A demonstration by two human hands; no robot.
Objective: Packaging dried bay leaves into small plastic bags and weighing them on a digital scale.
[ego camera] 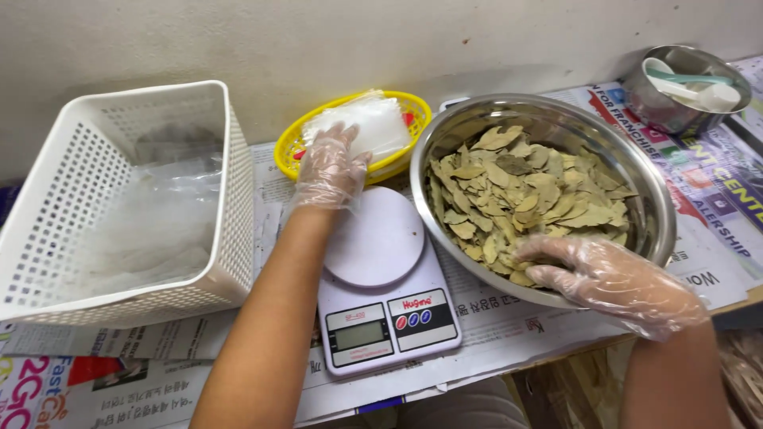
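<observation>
Right hand (616, 282) is gripping leaves (524, 195) in the bowl (652, 214); left hand (330, 168), open and empty, is reaching for bags (369, 123).

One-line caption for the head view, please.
Gloved left hand reaches to clear bags in a yellow basket; right hand dips into a steel bowl of dried leaves.

A stack of clear plastic packets (367, 123) lies in the yellow oval basket (413, 107) at the far centre of the bench. More clear plastic bags (159, 226) lie loose inside the white perforated basket (234, 206) at left. The kitchen scale (387, 306), near centre, carries a grey rectangular display screen (355, 335) on its front left, a dark label panel (416, 311) with red and blue round buttons to its right. Printed newspaper sheets (715, 199) with coloured headings cover the bench.
</observation>
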